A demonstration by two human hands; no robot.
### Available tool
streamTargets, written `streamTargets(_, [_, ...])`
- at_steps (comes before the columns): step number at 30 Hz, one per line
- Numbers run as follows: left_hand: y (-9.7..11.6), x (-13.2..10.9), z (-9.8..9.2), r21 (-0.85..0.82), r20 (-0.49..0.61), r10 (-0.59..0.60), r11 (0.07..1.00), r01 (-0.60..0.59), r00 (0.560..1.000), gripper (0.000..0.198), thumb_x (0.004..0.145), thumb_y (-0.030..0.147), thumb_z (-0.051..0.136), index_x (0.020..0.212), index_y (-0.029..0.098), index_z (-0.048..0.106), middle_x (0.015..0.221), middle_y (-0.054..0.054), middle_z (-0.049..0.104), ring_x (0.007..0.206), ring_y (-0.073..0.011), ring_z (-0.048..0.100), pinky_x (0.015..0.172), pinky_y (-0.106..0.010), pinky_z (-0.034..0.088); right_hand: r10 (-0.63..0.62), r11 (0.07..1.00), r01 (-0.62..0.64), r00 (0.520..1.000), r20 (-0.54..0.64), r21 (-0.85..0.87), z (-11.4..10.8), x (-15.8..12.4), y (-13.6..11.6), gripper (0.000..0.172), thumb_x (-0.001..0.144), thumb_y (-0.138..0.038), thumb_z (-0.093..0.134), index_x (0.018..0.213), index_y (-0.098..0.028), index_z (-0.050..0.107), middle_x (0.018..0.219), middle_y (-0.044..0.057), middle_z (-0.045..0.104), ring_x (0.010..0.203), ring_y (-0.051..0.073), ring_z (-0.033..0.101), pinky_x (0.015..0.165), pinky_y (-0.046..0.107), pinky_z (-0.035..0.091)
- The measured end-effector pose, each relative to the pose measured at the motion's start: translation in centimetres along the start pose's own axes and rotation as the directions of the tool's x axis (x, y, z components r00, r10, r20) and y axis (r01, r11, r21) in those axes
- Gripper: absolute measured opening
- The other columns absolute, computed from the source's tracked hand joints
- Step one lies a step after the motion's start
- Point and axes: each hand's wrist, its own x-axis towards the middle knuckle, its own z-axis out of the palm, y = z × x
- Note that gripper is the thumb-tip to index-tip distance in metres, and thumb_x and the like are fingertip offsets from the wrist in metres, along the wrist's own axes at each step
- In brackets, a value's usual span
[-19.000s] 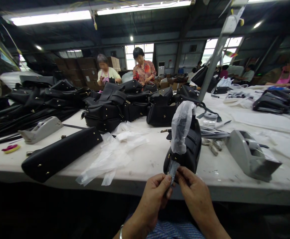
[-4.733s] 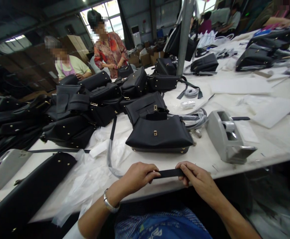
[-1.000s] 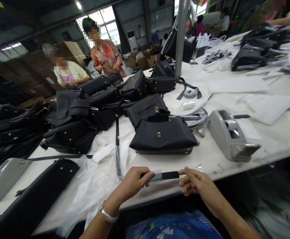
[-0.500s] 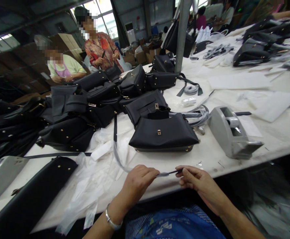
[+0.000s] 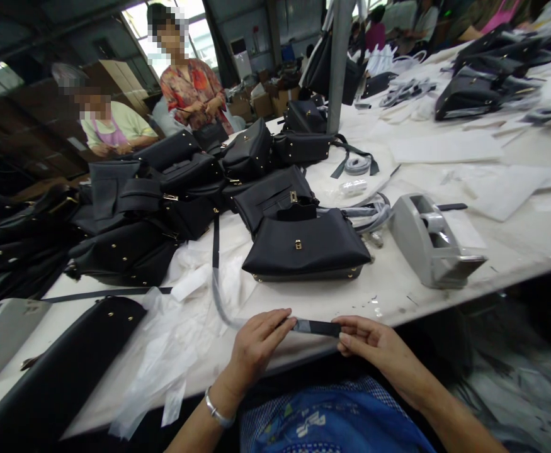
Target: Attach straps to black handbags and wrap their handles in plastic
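A black strap [image 5: 323,328], partly covered in clear plastic film, stretches between my hands at the table's front edge. My left hand [image 5: 262,340] grips its film-covered part, fingers closed over it. At the strap's bare black end, my right hand [image 5: 367,338] pinches it between thumb and fingers. From my left hand the wrapped length curves back over the table toward the bag pile. Just beyond my hands a black handbag [image 5: 306,248] with a gold clasp stands upright, and another black bag [image 5: 275,195] leans behind it.
A grey tape dispenser [image 5: 429,242] stands on the right, a second dispenser [image 5: 5,330] at far left. Black bags [image 5: 124,245] are heaped on the left. A metal post [image 5: 339,69] rises behind. Crumpled film [image 5: 162,352] covers the front left. Two people stand across the table.
The strap between my hands has turned from edge-on to flat, showing its wide face. My right hand has shifted its pinch slightly at the end. The view has shifted a little.
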Motion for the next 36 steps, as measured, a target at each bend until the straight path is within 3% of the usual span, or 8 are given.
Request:
streamTargets(11, [0.0,-0.6,0.6,-0.022,0.027,-0.006,1.0,0.006,1.0,0.035,0.1,0.01,0.048,0.131,0.019,0.06,0.123,-0.011,0.07,0.113,-0.0207,0.065,0.092,-0.036,0.056,-0.036,0.997,0.036,0.999,0.0,-0.067,0.1,-0.4,0.4,0.046,0.075,-0.043,0.079,0.113,-0.017,0.072,0.079,0.003,0.073,0.076,0.017,0.068,0.078,0.031,0.055])
streamTargets(14, [0.0,-0.6,0.7,-0.053,0.034,-0.046,0.997,0.048,0.998,0.035,0.1,0.01,0.047,0.131,0.021,0.06,0.125,-0.01,0.07,0.113,-0.0198,0.066,0.093,-0.034,0.055,-0.042,0.996,0.042,0.999,-0.001,-0.079,0.0,-0.3,0.5,0.045,0.075,-0.043,0.079,0.112,-0.018,0.073,0.078,0.003,0.074,0.076,0.017,0.068,0.078,0.031,0.055])
streamTargets(16, [0.2,-0.2,0.5,-0.073,0.082,-0.098,0.992,0.104,0.992,0.033,0.101,0.019,0.049,0.133,0.021,0.059,0.126,-0.01,0.069,0.111,-0.0207,0.067,0.091,-0.034,0.056,-0.055,0.995,0.053,0.998,-0.012,-0.088,0.0,-0.2,0.8,0.045,0.075,-0.044,0.079,0.111,-0.018,0.073,0.08,0.003,0.074,0.077,0.018,0.069,0.078,0.032,0.056])
streamTargets(18, [0.5,0.5,0.2,-0.087,0.191,-0.17,0.978,0.189,0.967,0.038,0.1,0.034,0.052,0.135,0.019,0.057,0.123,-0.011,0.07,0.105,-0.0233,0.069,0.087,-0.036,0.057,-0.074,0.993,0.071,0.997,-0.025,-0.098,-0.1,-0.1,1.0,0.045,0.075,-0.045,0.079,0.111,-0.018,0.073,0.081,0.004,0.074,0.077,0.019,0.07,0.08,0.035,0.056])
streamTargets(20, [0.9,1.6,-0.2,-0.085,0.329,-0.24,0.956,0.282,0.913,0.043,0.099,0.043,0.052,0.135,0.02,0.058,0.113,-0.01,0.074,0.096,-0.0249,0.07,0.083,-0.038,0.057,-0.082,0.991,0.078,0.996,-0.028,-0.111,-0.1,0.0,1.2,0.046,0.075,-0.046,0.078,0.11,-0.017,0.073,0.082,0.004,0.075,0.078,0.02,0.07,0.08,0.036,0.057])
streamTargets(24, [1.6,3.6,-0.7,-0.118,0.475,-0.337,0.891,0.438,0.813,0.028,0.099,0.037,0.053,0.117,0.024,0.071,0.098,-0.005,0.077,0.089,-0.0234,0.07,0.082,-0.034,0.053,-0.075,0.99,0.071,0.997,-0.031,-0.118,0.0,0.0,1.1,0.045,0.072,-0.046,0.08,0.106,-0.018,0.074,0.08,0.004,0.075,0.077,0.02,0.071,0.08,0.035,0.057])
streamTargets(29, [0.5,4.2,-1.7,-0.296,0.422,-0.401,0.787,0.542,0.813,0.018,0.096,0.032,0.061,0.093,0.021,0.076,0.09,-0.003,0.076,0.085,-0.0184,0.069,0.078,-0.026,0.049,-0.052,0.998,0.049,0.991,-0.121,-0.028,-0.5,0.1,0.7,0.047,0.066,-0.047,0.085,0.101,-0.017,0.074,0.079,0.004,0.075,0.074,0.02,0.07,0.079,0.036,0.057])
streamTargets(36, [-1.7,3.5,-3.4,-0.318,0.405,-0.48,0.724,0.612,0.778,0.018,0.094,0.029,0.061,0.09,0.019,0.075,0.09,-0.004,0.076,0.086,-0.0189,0.07,0.078,-0.026,0.05,0.009,0.993,0.013,0.982,-0.187,0.117,-2.8,0.2,1.0,0.05,0.067,-0.041,0.087,0.107,-0.015,0.072,0.077,0.003,0.073,0.073,0.017,0.066,0.074,0.028,0.055])
